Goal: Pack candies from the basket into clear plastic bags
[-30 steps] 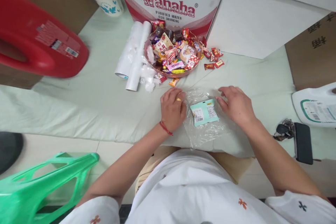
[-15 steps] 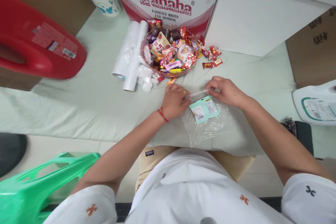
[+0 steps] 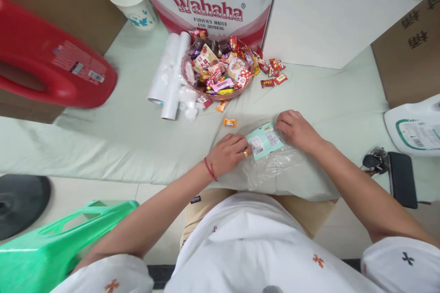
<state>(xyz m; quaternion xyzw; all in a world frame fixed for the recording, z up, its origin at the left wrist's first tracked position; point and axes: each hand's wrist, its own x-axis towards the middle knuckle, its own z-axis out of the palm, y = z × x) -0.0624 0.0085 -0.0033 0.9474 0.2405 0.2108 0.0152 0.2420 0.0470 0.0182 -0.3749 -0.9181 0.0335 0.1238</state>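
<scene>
A clear plastic bag (image 3: 271, 168) lies near the table's front edge, with a mint-green printed packet (image 3: 264, 142) in it. My left hand (image 3: 231, 152) is closed on the bag at the packet's left edge, its fingers curled and partly hidden. At the packet's upper right corner, my right hand (image 3: 296, 129) pinches the bag between thumb and fingers. An orange-wrapped candy (image 3: 230, 122) rests just beyond my left hand.
Beyond my hands stands a glass bowl (image 3: 220, 97) heaped with wrapped sweets, with loose candies (image 3: 274, 73) on its right. White rolls (image 3: 176, 78) lie at its left. A red jug (image 3: 85, 80), a paper cup (image 3: 139, 11), keys (image 3: 376, 161) and a phone (image 3: 403, 178) are farther out.
Both hands have come down from the bag's top edge to the packet's sides, left hand toward me. The orange candy behind my left hand has come into view.
</scene>
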